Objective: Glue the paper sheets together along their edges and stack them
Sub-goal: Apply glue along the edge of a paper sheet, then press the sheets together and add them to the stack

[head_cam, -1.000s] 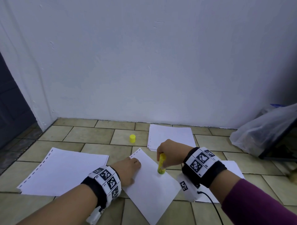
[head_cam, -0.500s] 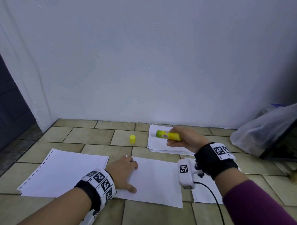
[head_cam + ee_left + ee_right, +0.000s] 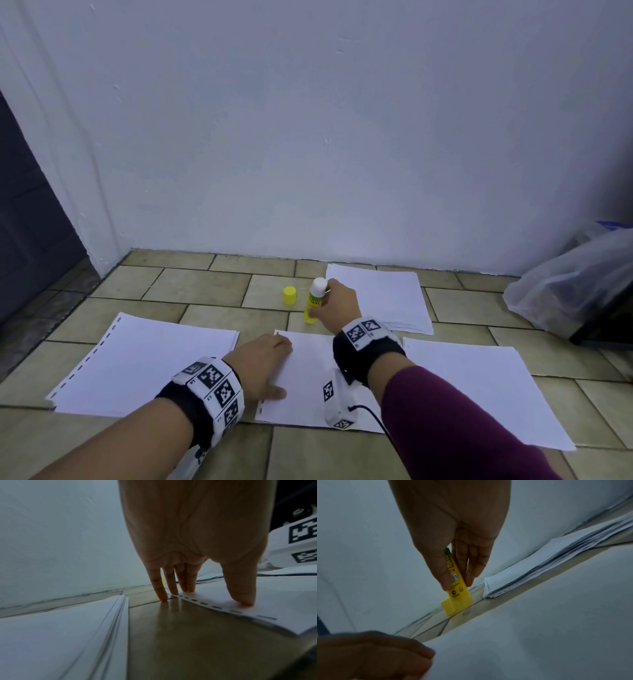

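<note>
The glue stick (image 3: 314,301) stands upright on the tiled floor (image 3: 202,286), long axis vertical, white tip up, just beyond the far edge of the middle sheet (image 3: 308,373). The right hand (image 3: 337,305) pinches its barrel between thumb and fingers, which the right wrist view shows clearly, with the stick's base at or on the tile. The yellow cap (image 3: 289,295) sits just left of the glue stick, apart from it. The left hand (image 3: 265,366) is spread flat, fingertips pressing the left edge of the middle sheet, where the left wrist view shows a row of dashed marks; its little finger rests on bare tile. Left of the glue stick and nearer the person lies the finished stack (image 3: 144,363); right of it, against the wall, lies the supply pile (image 3: 376,294); 1 more loose sheet (image 3: 479,387) lies near the right forearm. Judging from this, the stick is being parked, and the supply pile lies just right of the right hand, so that hand is the nearer one to fetch the next sheet while the left pins the middle sheet.
</note>
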`<state>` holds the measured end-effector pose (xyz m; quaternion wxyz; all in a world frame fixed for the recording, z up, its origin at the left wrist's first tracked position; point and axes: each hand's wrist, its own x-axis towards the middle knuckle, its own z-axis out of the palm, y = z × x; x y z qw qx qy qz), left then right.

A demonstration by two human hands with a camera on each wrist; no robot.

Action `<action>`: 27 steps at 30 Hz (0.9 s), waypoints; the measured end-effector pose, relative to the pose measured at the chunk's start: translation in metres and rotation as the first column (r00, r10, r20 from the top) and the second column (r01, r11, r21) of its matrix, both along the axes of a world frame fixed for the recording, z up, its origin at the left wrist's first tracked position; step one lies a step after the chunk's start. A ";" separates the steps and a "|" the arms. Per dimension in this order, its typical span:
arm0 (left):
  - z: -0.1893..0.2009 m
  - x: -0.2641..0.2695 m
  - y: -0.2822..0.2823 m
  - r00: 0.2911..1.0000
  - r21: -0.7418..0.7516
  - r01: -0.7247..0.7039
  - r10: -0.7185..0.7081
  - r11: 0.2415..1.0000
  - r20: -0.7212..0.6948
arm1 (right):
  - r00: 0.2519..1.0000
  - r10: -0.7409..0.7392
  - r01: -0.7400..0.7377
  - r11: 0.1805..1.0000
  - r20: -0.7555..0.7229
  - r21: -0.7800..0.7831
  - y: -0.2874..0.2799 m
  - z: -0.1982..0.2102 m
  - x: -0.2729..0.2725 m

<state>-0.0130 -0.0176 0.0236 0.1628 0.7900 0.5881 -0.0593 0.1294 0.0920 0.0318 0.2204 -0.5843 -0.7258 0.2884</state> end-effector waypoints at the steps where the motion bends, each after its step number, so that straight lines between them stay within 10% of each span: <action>1: 0.000 -0.001 -0.001 1.000 -0.001 -0.003 0.003 1.000 0.006 | 0.999 0.015 -0.016 1.000 0.032 0.016 0.001 0.000 -0.004; 17: -0.005 -0.004 0.002 0.997 -0.009 -0.039 0.039 0.999 0.070 | 0.996 0.074 -0.073 0.997 0.055 -0.024 -0.005 0.013 0.035; 27: -0.007 -0.004 0.002 0.993 -0.014 -0.013 0.015 1.000 0.117 | 0.699 0.132 0.150 0.934 0.702 -0.325 -0.048 0.015 0.182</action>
